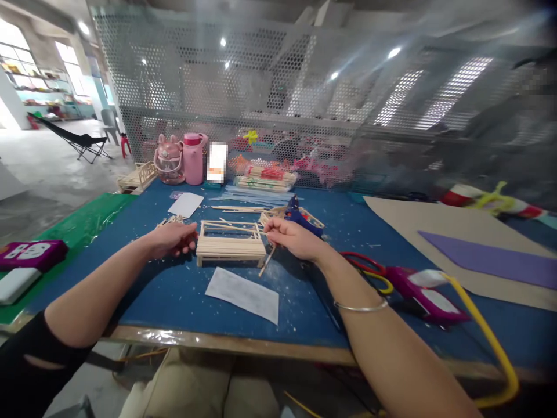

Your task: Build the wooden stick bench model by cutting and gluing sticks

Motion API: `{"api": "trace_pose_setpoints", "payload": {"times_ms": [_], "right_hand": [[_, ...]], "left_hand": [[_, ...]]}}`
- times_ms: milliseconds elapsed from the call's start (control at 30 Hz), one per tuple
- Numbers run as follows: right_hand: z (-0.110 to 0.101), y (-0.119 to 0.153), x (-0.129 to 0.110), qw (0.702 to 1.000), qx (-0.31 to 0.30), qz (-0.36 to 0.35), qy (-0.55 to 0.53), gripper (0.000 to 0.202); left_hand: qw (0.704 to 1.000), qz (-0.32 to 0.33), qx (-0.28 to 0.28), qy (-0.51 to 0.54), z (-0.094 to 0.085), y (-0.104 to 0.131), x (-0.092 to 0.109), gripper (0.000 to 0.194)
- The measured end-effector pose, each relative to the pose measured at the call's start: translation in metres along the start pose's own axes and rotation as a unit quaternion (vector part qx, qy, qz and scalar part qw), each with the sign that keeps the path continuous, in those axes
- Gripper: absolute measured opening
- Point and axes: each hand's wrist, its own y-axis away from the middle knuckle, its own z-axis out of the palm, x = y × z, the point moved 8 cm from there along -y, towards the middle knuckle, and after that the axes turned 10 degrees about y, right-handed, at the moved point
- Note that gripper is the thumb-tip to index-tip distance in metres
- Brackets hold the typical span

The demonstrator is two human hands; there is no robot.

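A small bench-like frame of pale wooden sticks (230, 248) stands on the blue table (174, 302), with a slatted seat and an open back. My left hand (174, 239) is at its left end, fingers curled; whether they touch the frame or hold anything is hard to tell. My right hand (289, 237) pinches a thin stick (248, 228) that slants across the open back. Another short stick (267, 262) leans below my right fingers. A white paper sheet (243, 293) lies in front of the frame. Behind my right hand is a blue glue gun (300, 217).
Loose sticks (239, 209), bagged sticks (265, 177) and two pink bottles (192, 159) are at the back, before a perforated metal screen (261, 87). Right are a purple power strip (426, 295), a yellow cable (487, 342) and cardboard (391, 223). Another power strip (32, 253) lies left.
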Motion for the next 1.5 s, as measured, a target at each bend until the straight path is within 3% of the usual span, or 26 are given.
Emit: {"api": "trace_pose_setpoints", "payload": {"times_ms": [167,533,1233,1367,1500], "right_hand": [[0.006,-0.003,-0.001,1.000,0.006,-0.003,0.010,0.013],[0.006,-0.006,0.001,1.000,0.023,0.004,0.018,0.012],[0.004,-0.004,0.005,0.997,0.014,0.036,-0.066,0.014],[0.008,-0.002,0.011,0.993,0.003,0.066,-0.098,0.016],[0.014,-0.001,0.015,0.982,-0.009,0.099,-0.159,0.019]], "left_hand": [[0.997,-0.028,-0.038,0.059,0.011,0.001,-0.003,0.034],[0.991,-0.046,-0.043,0.121,0.009,0.001,-0.003,0.025],[0.988,-0.051,-0.067,0.132,0.013,0.001,-0.005,0.017],[0.991,-0.031,-0.059,0.118,0.014,0.003,-0.003,0.012],[0.993,0.002,-0.078,0.085,0.017,0.004,0.001,0.021]]}}
